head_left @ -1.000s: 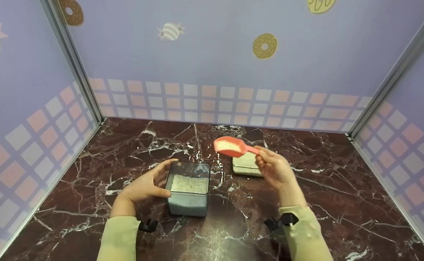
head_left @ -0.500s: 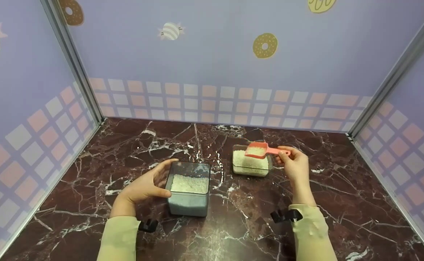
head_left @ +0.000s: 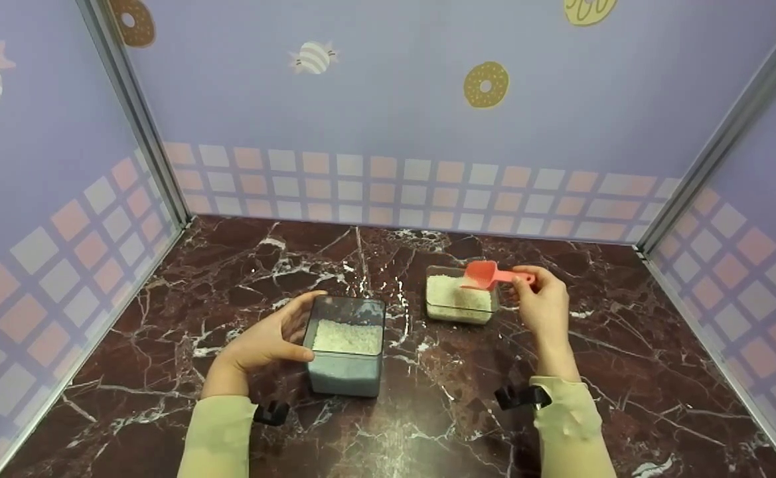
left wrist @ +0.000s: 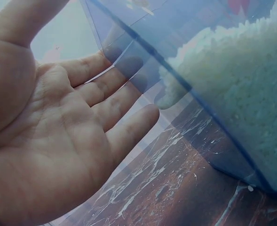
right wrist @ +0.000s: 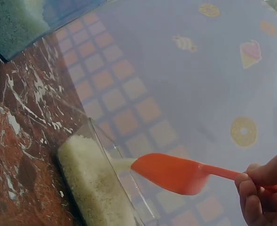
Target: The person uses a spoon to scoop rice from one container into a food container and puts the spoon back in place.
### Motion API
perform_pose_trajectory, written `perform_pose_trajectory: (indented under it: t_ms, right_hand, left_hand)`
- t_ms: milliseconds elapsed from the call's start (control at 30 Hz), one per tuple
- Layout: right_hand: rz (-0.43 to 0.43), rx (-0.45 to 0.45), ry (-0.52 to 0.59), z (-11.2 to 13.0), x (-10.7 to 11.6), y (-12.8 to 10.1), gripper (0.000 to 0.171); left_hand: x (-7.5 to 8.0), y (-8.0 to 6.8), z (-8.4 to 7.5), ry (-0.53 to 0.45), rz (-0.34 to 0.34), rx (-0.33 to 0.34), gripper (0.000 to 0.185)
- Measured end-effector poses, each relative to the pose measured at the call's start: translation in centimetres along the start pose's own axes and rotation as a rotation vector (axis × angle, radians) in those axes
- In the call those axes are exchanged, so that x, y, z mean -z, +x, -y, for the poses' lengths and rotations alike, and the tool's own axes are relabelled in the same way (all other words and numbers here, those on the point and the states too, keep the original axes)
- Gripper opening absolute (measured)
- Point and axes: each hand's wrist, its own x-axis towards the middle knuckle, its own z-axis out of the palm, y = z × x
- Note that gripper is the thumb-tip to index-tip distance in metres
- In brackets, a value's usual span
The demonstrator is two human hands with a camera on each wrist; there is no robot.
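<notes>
Tipped now, one scoop (head_left: 482,274) pours, seemingly, between two containers (head_left: 461,295).

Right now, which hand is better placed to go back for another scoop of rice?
The right hand, probably. It already pinches the handle of the pink scoop, tipped over the clear tub with rice sliding out. The left hand holds no tool; its fingers rest against the side of the grey container.

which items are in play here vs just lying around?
In play: scoop pinched by right hand, tipping rice into clear tub; blue tub steadied by left hand.
Lying about: spilled grains on table.
</notes>
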Motion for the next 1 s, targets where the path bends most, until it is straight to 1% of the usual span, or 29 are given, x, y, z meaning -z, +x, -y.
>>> perform_pose_trajectory:
  t_ms: [100,200,300,400,467,500,567,633,700,767,800,833,900,1000]
  right_hand:
    - [-0.043,0.045,-0.079,0.2,0.1,-0.2,0.018]
    - [-0.079,0.106,-0.126,0.4,0.2,-0.3,0.017]
    - [-0.108,0.155,-0.145,0.8,0.4,-0.5,0.017]
    - [-0.134,0.155,-0.107,1.2,0.6,-0.7,0.017]
    - [-0.128,0.12,-0.006,1.7,0.8,-0.7,0.018]
    - [-0.117,0.095,0.069,1.9,0.9,-0.8,0.019]
    - [-0.079,0.031,0.254,2.4,1.2,-0.8,0.02]
    - [-0.028,-0.039,0.464,2.9,1.3,-0.9,0.021]
    - [0.042,-0.105,0.653,3.4,1.4,-1.0,0.018]
    - [0.117,-0.159,0.791,3.9,1.4,-1.3,0.017]
    - [0.156,-0.177,0.837,4.1,1.2,-1.5,0.019]
    - [0.19,-0.191,0.859,4.3,1.0,-1.8,0.021]
    - [0.25,-0.192,0.845,4.9,0.4,-2.6,0.022]
    - [0.316,-0.141,0.684,5.9,-1.0,-4.1,0.021]
  left_hand:
    - [0.0,0.0,0.0,-0.001,0.005,-0.004,0.109]
    - [0.0,-0.1,0.0,0.004,0.005,-0.004,0.11]
    - [0.0,-0.1,0.0,0.004,0.002,0.002,0.111]
    - [0.1,-0.1,0.1,0.001,-0.004,0.006,0.111]
    - [0.1,0.0,0.2,-0.002,-0.007,0.007,0.111]
    - [0.1,0.0,0.3,-0.002,-0.009,0.007,0.111]
    - [0.1,0.0,0.4,-0.002,-0.009,0.007,0.11]
    - [0.1,0.0,0.4,-0.005,-0.005,0.006,0.11]
    - [0.1,0.0,0.4,-0.01,0.0,0.003,0.11]
    - [0.1,0.0,0.4,-0.012,0.003,0.002,0.11]
    - [0.1,0.0,0.3,-0.015,0.003,0.003,0.111]
    - [0.1,0.0,0.3,-0.014,0.003,0.003,0.111]
    - [0.1,0.0,0.2,-0.008,0.004,0.004,0.111]
    - [0.0,0.0,0.0,0.008,0.003,0.011,0.111]
